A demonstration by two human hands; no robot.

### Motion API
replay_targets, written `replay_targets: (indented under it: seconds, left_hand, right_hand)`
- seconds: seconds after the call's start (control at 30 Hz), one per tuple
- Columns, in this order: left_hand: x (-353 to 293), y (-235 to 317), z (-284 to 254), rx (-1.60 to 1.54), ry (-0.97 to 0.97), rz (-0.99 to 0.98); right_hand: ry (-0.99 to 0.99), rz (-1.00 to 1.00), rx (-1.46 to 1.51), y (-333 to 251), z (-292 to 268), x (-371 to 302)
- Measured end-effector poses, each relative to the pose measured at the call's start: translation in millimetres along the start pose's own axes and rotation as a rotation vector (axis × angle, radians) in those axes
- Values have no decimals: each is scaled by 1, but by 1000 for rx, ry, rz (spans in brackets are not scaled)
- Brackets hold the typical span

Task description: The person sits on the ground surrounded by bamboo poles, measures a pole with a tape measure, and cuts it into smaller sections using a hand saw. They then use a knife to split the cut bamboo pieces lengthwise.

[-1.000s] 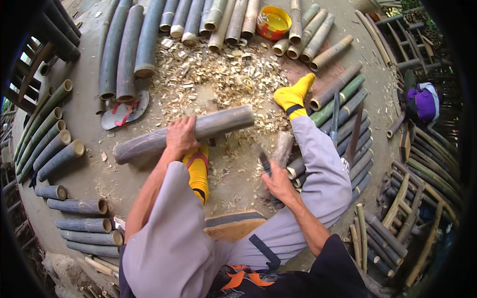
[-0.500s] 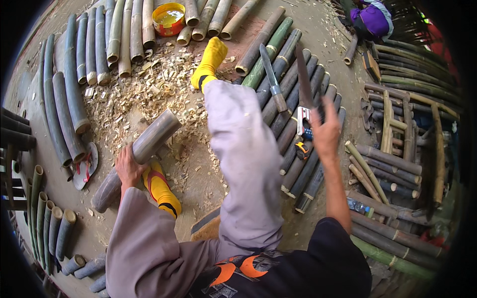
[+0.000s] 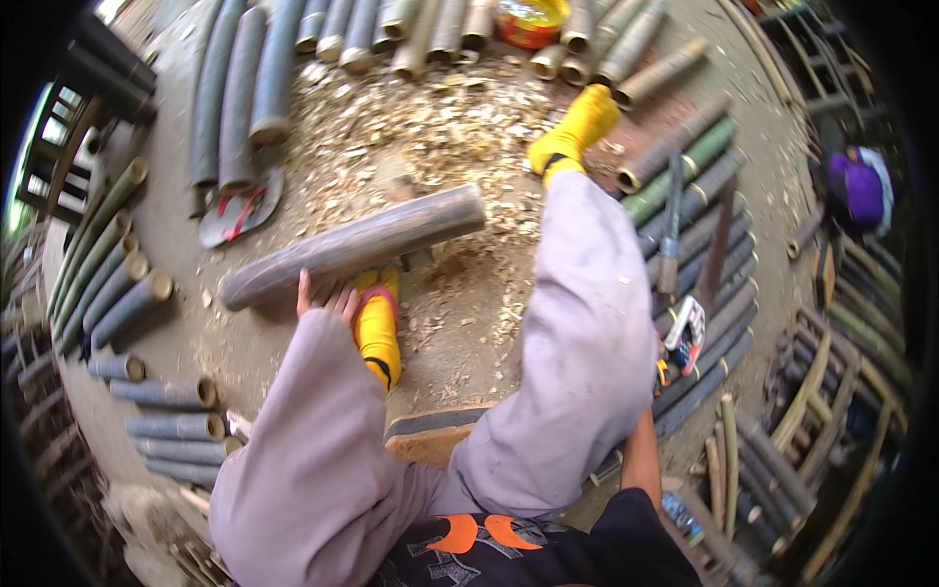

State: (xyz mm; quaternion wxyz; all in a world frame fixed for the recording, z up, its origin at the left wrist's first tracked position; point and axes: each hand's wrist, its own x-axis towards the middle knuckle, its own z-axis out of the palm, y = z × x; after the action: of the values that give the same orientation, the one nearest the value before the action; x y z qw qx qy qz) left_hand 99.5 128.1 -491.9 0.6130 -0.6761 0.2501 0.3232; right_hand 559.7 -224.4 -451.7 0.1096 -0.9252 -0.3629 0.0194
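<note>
My left hand [image 3: 330, 295] is at the near side of a thick grey-brown bamboo piece [image 3: 362, 240], thumb and fingers apart, the fingertips against its lower edge. This piece lies slantwise in front of my yellow-socked left foot [image 3: 378, 333]. Only the forearm [image 3: 642, 458] of my right arm shows; the hand itself is hidden behind my raised right knee. Near that knee a saw [image 3: 688, 325] with a white-and-red handle and a dark blade lies on the row of cut bamboo. Beside it rests a long knife [image 3: 669, 269] with a wooden handle.
Wood chips [image 3: 421, 127] cover the ground ahead. Cut bamboo lengths [image 3: 235, 108] line the far side, with a red-and-yellow tub [image 3: 533, 22] among them. A grey sandal [image 3: 241, 210] lies at left. Shorter bamboo pieces [image 3: 176, 427] sit near left; a wooden block [image 3: 435, 435] is between my legs.
My right hand has left the saw and dropped out of sight behind the knee. The bamboo piece has turned flatter, and my left hand's grip has loosened. The whole view has swung left.
</note>
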Motion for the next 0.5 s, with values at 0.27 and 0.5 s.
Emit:
replay_targets:
  seconds: [0.27,0.5]
  left_hand:
    - [45,-64,48,944,-352,900]
    - [-88,-111,86,1128,-1189,950]
  right_hand:
    - [36,77,-12,-15,-48,-23]
    - [17,109,112,-33,-48,-41]
